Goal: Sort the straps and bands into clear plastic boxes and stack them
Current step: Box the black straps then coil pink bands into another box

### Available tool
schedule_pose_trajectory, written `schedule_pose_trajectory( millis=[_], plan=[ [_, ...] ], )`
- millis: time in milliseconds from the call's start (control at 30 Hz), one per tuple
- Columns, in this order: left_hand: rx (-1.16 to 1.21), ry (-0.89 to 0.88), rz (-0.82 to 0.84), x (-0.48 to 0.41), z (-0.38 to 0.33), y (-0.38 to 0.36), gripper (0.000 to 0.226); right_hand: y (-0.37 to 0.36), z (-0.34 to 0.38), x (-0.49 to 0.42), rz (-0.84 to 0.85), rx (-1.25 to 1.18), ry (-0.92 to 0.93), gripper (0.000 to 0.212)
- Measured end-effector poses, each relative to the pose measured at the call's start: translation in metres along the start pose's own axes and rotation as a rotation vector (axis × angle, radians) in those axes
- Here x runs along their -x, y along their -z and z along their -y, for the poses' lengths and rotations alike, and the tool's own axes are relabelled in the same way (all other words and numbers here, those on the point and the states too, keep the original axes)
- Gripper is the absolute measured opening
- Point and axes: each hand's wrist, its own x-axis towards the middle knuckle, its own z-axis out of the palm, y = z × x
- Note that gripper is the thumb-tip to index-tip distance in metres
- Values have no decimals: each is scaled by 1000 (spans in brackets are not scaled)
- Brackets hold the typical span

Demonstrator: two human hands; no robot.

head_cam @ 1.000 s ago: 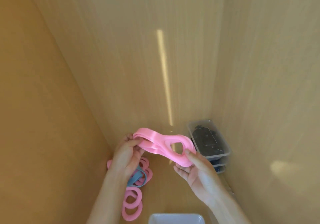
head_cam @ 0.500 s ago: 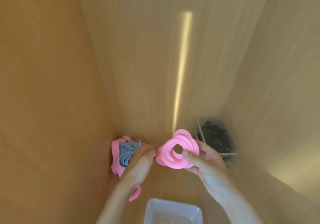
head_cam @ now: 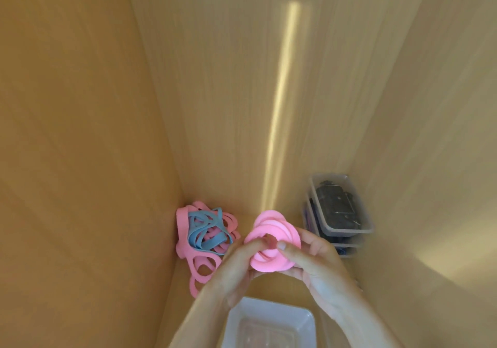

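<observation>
A pink band (head_cam: 271, 230), coiled into a tight ring, is held between both hands in the middle of the view. My left hand (head_cam: 234, 269) grips its left side with fingers curled over the coil. My right hand (head_cam: 314, 261) holds its right side, thumb pressed near the centre hole. A heap of pink bands (head_cam: 204, 261) with blue bands (head_cam: 207, 229) tangled on top lies in the left corner. An open clear plastic box (head_cam: 269, 323) sits just below my hands. At the right stands a stack of clear boxes (head_cam: 341, 213) holding dark straps.
Wooden panels (head_cam: 80, 132) close in on the left, back and right, like the inside of a cabinet. A bright strip of light (head_cam: 279, 100) runs down the back panel. The wooden floor (head_cam: 282, 291) shows between the heap and the box stack.
The long pink band stretched between my hands a second ago is now wound into a compact coil. My hands have come close together, and the view has shifted toward the corner heap.
</observation>
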Motion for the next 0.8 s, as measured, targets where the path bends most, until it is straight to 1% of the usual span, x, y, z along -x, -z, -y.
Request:
schedule_pose_trajectory(
  millis=[100, 267, 333, 433, 567, 633, 700, 800],
  plan=[
    [-3, -42, -36, -1, 3, 1, 48, 3, -1, 0, -43, 29, -2, 41],
    [39, -80, -19, -1, 1, 1, 45, 6, 0, 0, -90, 108, 26, 46],
    [58, -102, -47, -1, 0, 1, 43, 7, 2, -1, -113, 143, 41, 42],
    [105, -122, -67, -1, -3, 0, 35, 8, 3, -4, -139, 162, 44, 31],
    [251, -94, 26, 1, -9, -2, 42, 7, 6, -7, -121, 171, 62, 31],
    [305, -91, 70, 3, -9, -4, 40, 6, 6, -8, -90, 146, 58, 32],
    [316, -98, 82, 4, -8, -5, 41, 7, 6, -9, -64, 84, 29, 36],
    [290, -128, 112, 6, -7, -3, 53, 9, 5, -10, -52, 25, -13, 37]
  ],
)
